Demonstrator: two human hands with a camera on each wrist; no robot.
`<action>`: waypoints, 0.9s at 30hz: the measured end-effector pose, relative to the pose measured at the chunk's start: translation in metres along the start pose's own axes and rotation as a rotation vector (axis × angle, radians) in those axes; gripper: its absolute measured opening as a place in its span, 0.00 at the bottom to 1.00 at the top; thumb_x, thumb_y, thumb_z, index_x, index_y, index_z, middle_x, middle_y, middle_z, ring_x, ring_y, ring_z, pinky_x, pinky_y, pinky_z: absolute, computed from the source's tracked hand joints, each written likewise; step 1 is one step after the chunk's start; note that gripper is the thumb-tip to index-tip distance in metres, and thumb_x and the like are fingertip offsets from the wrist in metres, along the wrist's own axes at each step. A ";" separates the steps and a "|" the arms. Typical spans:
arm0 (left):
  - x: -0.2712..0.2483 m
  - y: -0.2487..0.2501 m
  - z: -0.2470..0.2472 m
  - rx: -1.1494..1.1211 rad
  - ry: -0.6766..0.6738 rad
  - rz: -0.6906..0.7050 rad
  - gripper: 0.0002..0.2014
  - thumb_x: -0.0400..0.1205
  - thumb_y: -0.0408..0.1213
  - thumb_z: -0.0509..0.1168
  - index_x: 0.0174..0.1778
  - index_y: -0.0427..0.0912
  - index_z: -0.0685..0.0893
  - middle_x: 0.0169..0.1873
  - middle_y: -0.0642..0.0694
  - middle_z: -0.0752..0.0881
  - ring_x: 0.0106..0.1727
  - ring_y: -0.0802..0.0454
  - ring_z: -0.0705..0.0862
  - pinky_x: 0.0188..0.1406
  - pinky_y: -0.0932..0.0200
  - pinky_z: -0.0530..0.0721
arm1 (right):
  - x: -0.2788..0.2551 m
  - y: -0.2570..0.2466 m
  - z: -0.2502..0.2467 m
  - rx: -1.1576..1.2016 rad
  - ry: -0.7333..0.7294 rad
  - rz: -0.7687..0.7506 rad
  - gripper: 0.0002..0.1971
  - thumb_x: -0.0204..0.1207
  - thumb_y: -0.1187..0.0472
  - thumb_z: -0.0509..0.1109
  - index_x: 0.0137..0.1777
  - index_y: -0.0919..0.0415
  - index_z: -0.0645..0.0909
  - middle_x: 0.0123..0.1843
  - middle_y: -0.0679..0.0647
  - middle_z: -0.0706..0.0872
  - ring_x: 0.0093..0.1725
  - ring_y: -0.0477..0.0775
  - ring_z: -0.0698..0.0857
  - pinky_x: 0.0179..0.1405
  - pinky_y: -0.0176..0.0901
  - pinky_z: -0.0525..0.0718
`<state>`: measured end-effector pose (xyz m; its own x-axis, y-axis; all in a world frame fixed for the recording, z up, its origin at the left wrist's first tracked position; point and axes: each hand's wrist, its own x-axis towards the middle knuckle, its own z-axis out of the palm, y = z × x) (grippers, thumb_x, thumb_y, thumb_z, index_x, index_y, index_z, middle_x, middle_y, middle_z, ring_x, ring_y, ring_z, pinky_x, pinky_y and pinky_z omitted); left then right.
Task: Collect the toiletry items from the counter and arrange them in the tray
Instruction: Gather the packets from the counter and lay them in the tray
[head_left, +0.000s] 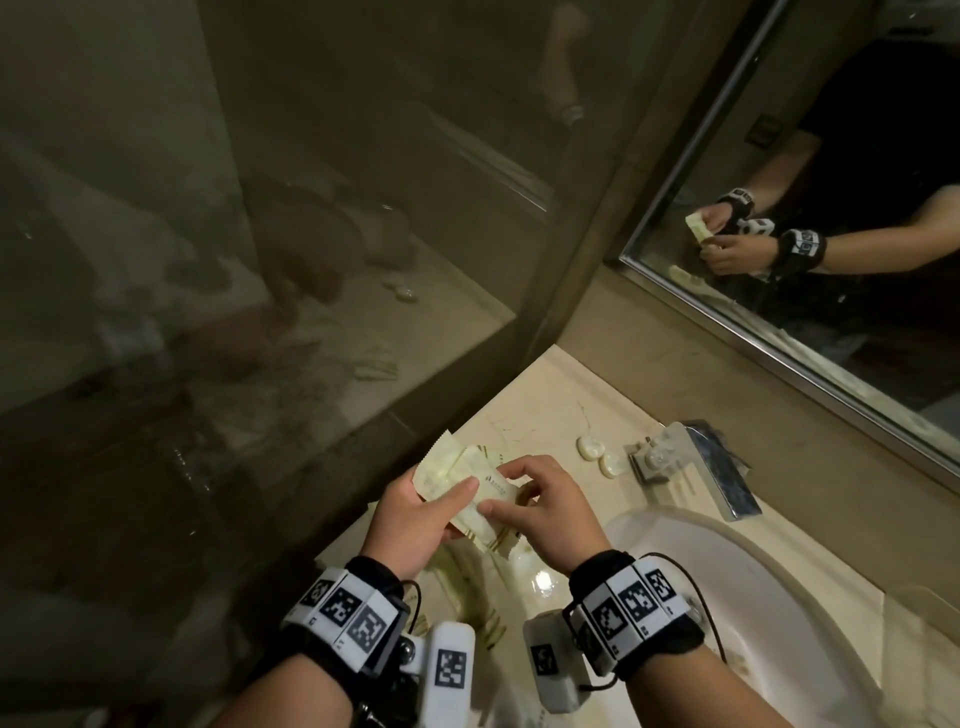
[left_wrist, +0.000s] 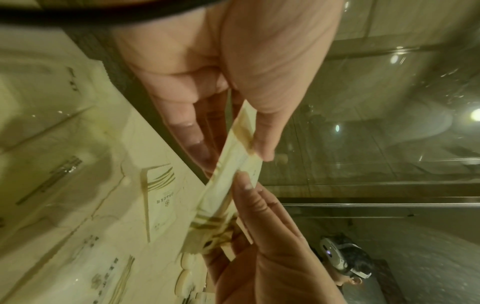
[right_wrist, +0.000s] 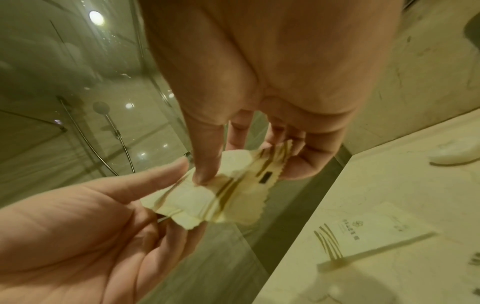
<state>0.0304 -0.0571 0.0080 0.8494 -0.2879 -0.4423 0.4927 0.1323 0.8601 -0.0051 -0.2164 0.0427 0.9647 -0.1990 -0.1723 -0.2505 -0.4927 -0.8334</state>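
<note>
Both hands hold a small stack of cream toiletry packets (head_left: 457, 470) above the counter's left end, by the glass wall. My left hand (head_left: 447, 509) grips the stack from below, thumb on top. My right hand (head_left: 498, 491) pinches the top packet between thumb and index finger. The left wrist view shows the left hand (left_wrist: 233, 158) pinching the packets (left_wrist: 233, 174) edge-on. In the right wrist view my right hand (right_wrist: 244, 162) presses its thumb on the crinkled packets (right_wrist: 221, 197). A clear tray (head_left: 696, 467) on a dark base stands at the back, by the mirror.
More packets (right_wrist: 376, 232) lie flat on the marble counter (head_left: 545, 405) under my hands. Two white soaps (head_left: 597, 454) sit left of the tray. The sink basin (head_left: 727, 597) is to the right. A glass shower wall (head_left: 311, 260) bounds the left, a mirror (head_left: 831, 208) the back.
</note>
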 end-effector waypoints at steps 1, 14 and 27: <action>0.000 -0.001 -0.001 0.007 0.011 0.001 0.08 0.77 0.35 0.73 0.52 0.46 0.88 0.46 0.43 0.93 0.48 0.42 0.92 0.50 0.37 0.89 | 0.000 0.001 0.002 -0.017 -0.002 -0.010 0.15 0.65 0.57 0.83 0.49 0.50 0.83 0.55 0.52 0.79 0.40 0.44 0.77 0.39 0.23 0.77; -0.011 -0.014 -0.040 0.072 0.142 -0.014 0.06 0.79 0.30 0.70 0.51 0.41 0.86 0.45 0.40 0.93 0.48 0.39 0.91 0.51 0.38 0.88 | 0.074 0.071 -0.008 -0.732 -0.101 0.085 0.25 0.77 0.57 0.69 0.74 0.51 0.72 0.78 0.52 0.72 0.75 0.58 0.69 0.74 0.57 0.71; -0.003 -0.022 -0.036 -0.022 0.311 0.074 0.09 0.76 0.30 0.73 0.48 0.46 0.82 0.45 0.43 0.91 0.46 0.45 0.91 0.43 0.47 0.87 | 0.089 0.052 -0.011 -0.451 -0.042 0.102 0.12 0.75 0.54 0.73 0.50 0.60 0.79 0.49 0.54 0.84 0.49 0.57 0.82 0.47 0.46 0.78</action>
<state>0.0237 -0.0252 -0.0188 0.8984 0.0267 -0.4384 0.4287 0.1636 0.8885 0.0669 -0.2692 -0.0097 0.9335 -0.2356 -0.2702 -0.3453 -0.7934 -0.5012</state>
